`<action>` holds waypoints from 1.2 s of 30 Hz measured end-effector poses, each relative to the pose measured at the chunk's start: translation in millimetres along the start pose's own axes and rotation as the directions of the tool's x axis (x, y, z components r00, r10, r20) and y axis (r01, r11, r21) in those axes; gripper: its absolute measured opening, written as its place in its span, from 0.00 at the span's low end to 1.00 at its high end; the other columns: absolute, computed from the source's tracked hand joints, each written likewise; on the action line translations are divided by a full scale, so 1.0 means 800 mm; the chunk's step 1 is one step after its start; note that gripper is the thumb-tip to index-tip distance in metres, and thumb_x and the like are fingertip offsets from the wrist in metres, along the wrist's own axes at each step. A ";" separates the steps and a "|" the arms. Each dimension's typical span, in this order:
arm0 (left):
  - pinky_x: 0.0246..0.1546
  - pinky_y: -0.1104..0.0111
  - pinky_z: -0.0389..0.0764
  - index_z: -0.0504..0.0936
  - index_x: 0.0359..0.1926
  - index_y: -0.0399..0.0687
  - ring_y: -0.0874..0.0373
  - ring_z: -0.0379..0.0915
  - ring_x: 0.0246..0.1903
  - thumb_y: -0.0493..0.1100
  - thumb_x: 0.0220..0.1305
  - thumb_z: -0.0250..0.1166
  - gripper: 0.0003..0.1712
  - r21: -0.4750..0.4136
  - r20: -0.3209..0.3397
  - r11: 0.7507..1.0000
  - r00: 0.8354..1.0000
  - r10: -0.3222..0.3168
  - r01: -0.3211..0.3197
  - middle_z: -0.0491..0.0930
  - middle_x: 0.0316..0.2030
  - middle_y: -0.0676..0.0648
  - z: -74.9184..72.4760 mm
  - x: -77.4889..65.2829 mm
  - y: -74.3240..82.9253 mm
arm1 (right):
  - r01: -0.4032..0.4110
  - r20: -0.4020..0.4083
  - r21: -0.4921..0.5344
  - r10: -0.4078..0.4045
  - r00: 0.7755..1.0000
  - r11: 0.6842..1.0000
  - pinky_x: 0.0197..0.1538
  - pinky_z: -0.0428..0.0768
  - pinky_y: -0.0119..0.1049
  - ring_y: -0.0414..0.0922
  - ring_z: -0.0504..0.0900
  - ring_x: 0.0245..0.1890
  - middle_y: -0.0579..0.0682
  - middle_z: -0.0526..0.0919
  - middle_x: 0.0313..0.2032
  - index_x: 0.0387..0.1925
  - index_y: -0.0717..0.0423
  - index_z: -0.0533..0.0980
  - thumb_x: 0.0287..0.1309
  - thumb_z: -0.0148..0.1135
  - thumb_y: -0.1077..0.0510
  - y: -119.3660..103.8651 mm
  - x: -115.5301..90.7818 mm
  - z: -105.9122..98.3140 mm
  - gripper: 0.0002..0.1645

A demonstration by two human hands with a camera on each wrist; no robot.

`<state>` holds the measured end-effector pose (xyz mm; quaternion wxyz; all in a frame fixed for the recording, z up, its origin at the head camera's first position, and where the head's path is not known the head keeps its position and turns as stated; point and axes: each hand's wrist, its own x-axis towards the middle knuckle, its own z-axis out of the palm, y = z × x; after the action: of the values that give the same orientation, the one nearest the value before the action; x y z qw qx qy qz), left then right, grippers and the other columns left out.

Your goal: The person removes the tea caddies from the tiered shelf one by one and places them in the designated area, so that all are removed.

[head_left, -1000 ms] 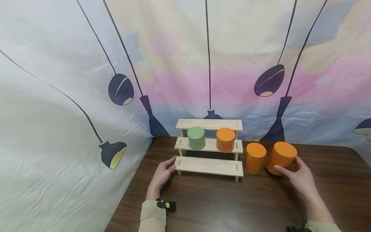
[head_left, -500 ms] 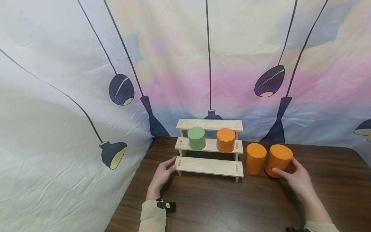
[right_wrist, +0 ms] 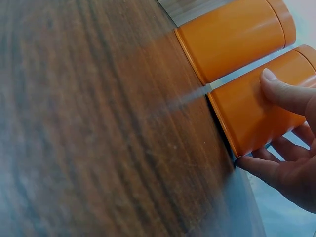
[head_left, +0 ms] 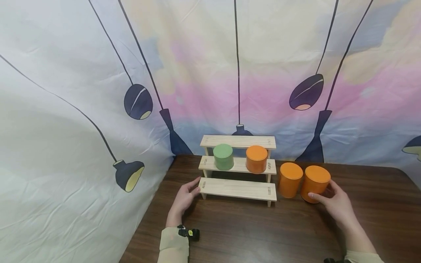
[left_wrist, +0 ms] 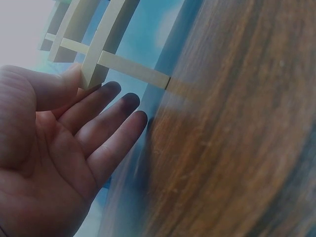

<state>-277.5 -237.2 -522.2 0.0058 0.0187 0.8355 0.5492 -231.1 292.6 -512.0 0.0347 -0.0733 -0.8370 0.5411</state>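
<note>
The head view takes in both hands and the three-step pale wooden shelf (head_left: pixel 236 189) on the dark wood-grain table (head_left: pixel 246 230). The left hand (head_left: pixel 182 200) is at the left end of the bottom step; the left wrist view adds that the thumb and forefinger pinch the board's end, while the other three fingers extend, spread a little apart, beyond it.

The right hand (head_left: pixel 338 202) grips a tall orange cylindrical canister (head_left: pixel 312 185) at the right of the shelf, its thumb on the near side. Only the right wrist view shows the fingers curving round the far side, a narrow light gap to the next canister, and a thin dark line under the base; whether the base sits flat I cannot tell.

That neighbour, another tall orange cylindrical canister (head_left: pixel 290 182), stands upright between the gripped one and the shelf. On the middle step are a short green cylindrical canister (head_left: pixel 223 160), left, and a short orange cylindrical canister (head_left: pixel 256 162), right. All four have their lids on, hiding any contents.
</note>
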 end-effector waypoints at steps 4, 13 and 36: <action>0.77 0.38 0.55 0.76 0.76 0.45 0.39 0.62 0.76 0.37 0.78 0.60 0.28 0.000 0.000 1.000 1.000 0.003 -0.003 0.73 0.74 0.41 0.000 0.000 -0.001 | -0.006 0.011 -0.004 0.006 1.000 1.000 0.72 0.60 0.74 0.75 0.58 0.76 0.77 0.57 0.78 0.84 0.68 0.48 0.63 0.79 0.45 0.001 0.000 -0.001 0.66; 0.77 0.38 0.55 0.75 0.76 0.45 0.39 0.62 0.77 0.37 0.79 0.59 0.28 0.002 -0.002 1.000 1.000 -0.011 0.011 0.73 0.75 0.42 0.001 0.000 -0.001 | -0.003 0.037 -0.012 0.004 0.999 1.000 0.72 0.60 0.75 0.76 0.57 0.76 0.77 0.56 0.78 0.84 0.67 0.48 0.65 0.77 0.45 0.005 0.003 -0.001 0.64; 0.69 0.45 0.74 0.74 0.76 0.39 0.42 0.75 0.68 0.34 0.79 0.58 0.27 -0.038 0.008 0.999 1.000 0.013 -0.013 0.74 0.72 0.36 0.002 0.000 -0.002 | -0.006 0.098 -0.017 0.008 0.995 1.000 0.71 0.63 0.75 0.77 0.57 0.75 0.78 0.54 0.78 0.84 0.67 0.44 0.67 0.75 0.44 0.007 0.005 -0.007 0.65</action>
<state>-277.5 -236.1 -524.6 0.0063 0.0263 0.8246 0.5650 -233.5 300.6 -514.6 -0.0089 -0.0501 -0.8420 0.5371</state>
